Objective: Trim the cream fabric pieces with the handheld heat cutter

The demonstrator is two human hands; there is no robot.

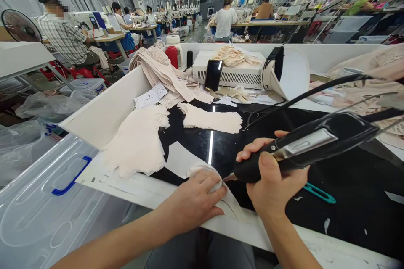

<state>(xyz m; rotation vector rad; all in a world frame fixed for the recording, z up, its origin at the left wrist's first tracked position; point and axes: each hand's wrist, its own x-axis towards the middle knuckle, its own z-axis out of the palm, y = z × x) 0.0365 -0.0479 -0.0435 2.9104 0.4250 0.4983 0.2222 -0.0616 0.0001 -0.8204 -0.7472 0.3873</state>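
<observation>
My right hand (273, 180) is wrapped round a black handheld power tool (303, 138) with a silver lever on its side and a cable and hose trailing off to the right. Its narrow tip (229, 178) points left and meets the edge of a white fabric piece (179, 159). On that same piece, my left hand (197, 195) is closed with curled fingers, holding a folded-up part just left of the tip. Part of the fabric is hidden under the fingers. Beyond lie a fanned stack of cream fabric pieces (135, 143) and a smaller cream stack (211, 118).
A glossy black work surface (328, 159) carries a teal slotted handle (320, 193) and small scraps. At the back stand a white vented box (236, 75), a phone (213, 75) and a lamp-like white cone (295, 73). A lidded plastic bin (41, 214) is at left. People sit at sewing machines behind.
</observation>
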